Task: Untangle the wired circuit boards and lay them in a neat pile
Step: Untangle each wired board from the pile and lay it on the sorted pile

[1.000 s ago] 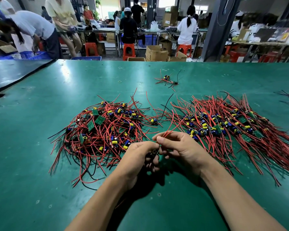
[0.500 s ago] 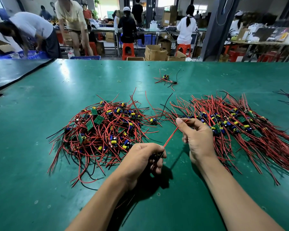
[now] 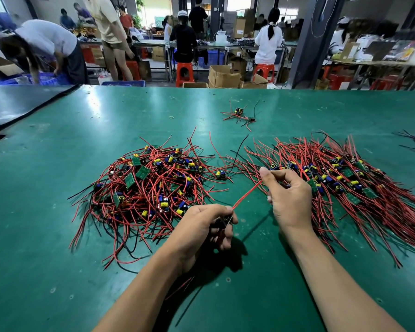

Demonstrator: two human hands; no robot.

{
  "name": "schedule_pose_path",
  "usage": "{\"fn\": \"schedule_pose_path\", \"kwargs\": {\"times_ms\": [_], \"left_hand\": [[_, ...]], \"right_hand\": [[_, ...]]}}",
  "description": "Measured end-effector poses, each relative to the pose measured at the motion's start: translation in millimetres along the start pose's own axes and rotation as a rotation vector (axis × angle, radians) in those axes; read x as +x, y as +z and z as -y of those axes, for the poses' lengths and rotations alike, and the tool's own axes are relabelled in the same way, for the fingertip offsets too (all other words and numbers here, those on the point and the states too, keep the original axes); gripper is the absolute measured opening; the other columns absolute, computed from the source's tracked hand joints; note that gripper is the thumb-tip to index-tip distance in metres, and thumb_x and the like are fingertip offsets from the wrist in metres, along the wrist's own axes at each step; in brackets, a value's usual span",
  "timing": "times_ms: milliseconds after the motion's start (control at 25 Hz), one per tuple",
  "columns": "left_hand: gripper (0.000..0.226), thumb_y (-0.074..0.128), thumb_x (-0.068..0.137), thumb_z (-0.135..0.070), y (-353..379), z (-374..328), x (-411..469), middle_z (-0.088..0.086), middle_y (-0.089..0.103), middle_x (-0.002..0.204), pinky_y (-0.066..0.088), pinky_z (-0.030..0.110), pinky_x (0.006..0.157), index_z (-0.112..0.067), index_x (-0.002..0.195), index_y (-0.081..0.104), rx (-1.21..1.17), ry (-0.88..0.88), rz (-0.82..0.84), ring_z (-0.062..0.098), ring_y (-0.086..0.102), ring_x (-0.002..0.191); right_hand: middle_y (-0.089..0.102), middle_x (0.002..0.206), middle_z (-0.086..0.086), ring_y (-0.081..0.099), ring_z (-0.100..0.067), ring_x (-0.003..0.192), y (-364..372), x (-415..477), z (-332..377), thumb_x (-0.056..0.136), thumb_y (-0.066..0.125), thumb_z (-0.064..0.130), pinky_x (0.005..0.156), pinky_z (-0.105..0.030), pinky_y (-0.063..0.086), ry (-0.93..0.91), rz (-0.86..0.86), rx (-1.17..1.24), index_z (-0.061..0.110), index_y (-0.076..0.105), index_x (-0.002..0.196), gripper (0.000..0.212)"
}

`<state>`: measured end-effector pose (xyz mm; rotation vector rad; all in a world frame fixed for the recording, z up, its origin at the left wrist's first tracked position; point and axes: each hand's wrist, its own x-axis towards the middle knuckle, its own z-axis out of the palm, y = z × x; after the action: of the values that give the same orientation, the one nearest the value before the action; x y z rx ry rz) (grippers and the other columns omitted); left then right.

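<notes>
The left hand grips a wired circuit board at the counter; the right hand pinches its taut red wire. The tangled heap lies at ten o'clock, the neat pile at two.

A glossy green worktop shows pale reflections. Beyond it, people work at long benches among red stools, cardboard boxes and blue crates, beside a dark pillar.

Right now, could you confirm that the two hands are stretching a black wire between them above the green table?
Not quite: in the head view the wire stretched between the left hand and the right hand above the green table is red, not black.
</notes>
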<state>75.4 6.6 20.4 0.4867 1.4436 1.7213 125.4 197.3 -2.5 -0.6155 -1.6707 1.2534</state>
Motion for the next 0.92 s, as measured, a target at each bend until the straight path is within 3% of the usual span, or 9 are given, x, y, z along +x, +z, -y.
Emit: {"fn": "schedule_pose_path", "kwargs": {"times_ms": [120,200,320,440,520,640,720,840,920], "left_hand": [[0.031,0.064,0.081,-0.034,-4.1,-4.0,0.8,0.013,0.069,0.075,0.053,0.026,0.052,-0.004,0.089,0.070,-0.159,0.009,-0.021,0.023,0.065,0.057],[0.036,0.064,0.080,-0.029,-7.9,-6.8,2.6,0.019,0.073,0.093,0.060,0.031,0.065,-0.001,0.102,0.067,-0.302,0.039,-0.023,0.027,0.073,0.074],[0.025,0.062,0.082,-0.022,-8.4,-8.8,2.9,0.021,0.071,0.109,0.060,0.036,0.077,-0.005,0.101,0.060,-0.368,0.152,-0.032,0.029,0.072,0.095],[0.017,0.061,0.084,-0.031,-7.0,-10.0,2.5,0.010,0.072,0.113,0.058,0.037,0.075,-0.018,0.090,0.053,-0.316,0.225,-0.134,0.017,0.069,0.098],[0.021,0.063,0.082,-0.035,-8.2,-9.9,2.7,0.006,0.073,0.113,0.057,0.039,0.076,-0.019,0.091,0.052,-0.292,0.236,-0.192,0.015,0.069,0.093],[0.024,0.068,0.080,-0.032,-8.8,-7.3,2.8,0.009,0.074,0.107,0.058,0.042,0.076,-0.017,0.092,0.054,-0.307,0.236,-0.216,0.021,0.071,0.084],[0.023,0.073,0.074,-0.031,-8.7,-5.6,2.9,0.008,0.075,0.094,0.053,0.032,0.066,-0.019,0.086,0.056,-0.235,0.250,-0.266,0.018,0.069,0.079],[0.025,0.077,0.070,-0.029,-8.9,-4.2,3.2,0.005,0.064,0.079,0.044,0.022,0.055,-0.019,0.080,0.057,-0.167,0.259,-0.285,0.013,0.056,0.066],[0.029,0.079,0.068,-0.027,-9.4,-3.4,1.8,0.002,0.061,0.073,0.041,0.020,0.051,-0.018,0.081,0.056,-0.191,0.241,-0.195,0.011,0.051,0.057]], "right_hand": [[0.062,0.071,0.005,0.048,-0.009,0.046,0.0,-1.1,-1.9,0.088,0.075,0.039,0.044,-0.021,0.038,0.199,0.094,0.117,0.022,0.069,0.086,0.017],[0.058,0.074,-0.002,0.047,-0.011,0.048,-2.2,-3.8,-1.8,0.091,0.071,0.036,0.046,-0.024,0.037,0.274,0.177,0.076,0.023,0.068,0.088,0.014],[0.065,0.069,0.009,0.055,-0.004,0.058,-1.9,-14.8,6.3,0.085,0.077,0.027,0.059,-0.022,0.044,0.082,0.397,-0.198,0.022,0.073,0.085,0.007],[0.065,0.068,0.012,0.053,0.003,0.058,10.5,-37.7,19.5,0.079,0.084,0.022,0.057,-0.011,0.037,-0.189,0.617,-0.309,0.024,0.071,0.077,0.013],[0.065,0.068,0.012,0.054,0.001,0.058,17.4,-48.2,25.9,0.080,0.083,0.033,0.057,-0.011,0.037,-0.258,0.643,-0.285,0.027,0.070,0.077,0.015],[0.069,0.071,0.011,0.057,0.001,0.062,21.0,-53.2,33.3,0.088,0.075,0.036,0.061,-0.013,0.042,-0.102,0.619,-0.084,0.026,0.073,0.079,0.013],[0.064,0.065,0.007,0.051,-0.004,0.055,22.5,-52.4,37.3,0.092,0.070,0.031,0.054,-0.016,0.038,0.049,0.614,0.067,0.026,0.073,0.075,0.018],[0.052,0.059,0.003,0.038,-0.008,0.047,25.2,-52.6,42.7,0.082,0.076,0.034,0.045,-0.020,0.025,0.361,0.585,0.354,0.020,0.068,0.066,0.022],[0.047,0.057,0.005,0.033,-0.006,0.043,26.6,-51.6,45.0,0.073,0.077,0.038,0.044,-0.020,0.022,0.539,0.593,0.470,0.021,0.063,0.064,0.024]]}}
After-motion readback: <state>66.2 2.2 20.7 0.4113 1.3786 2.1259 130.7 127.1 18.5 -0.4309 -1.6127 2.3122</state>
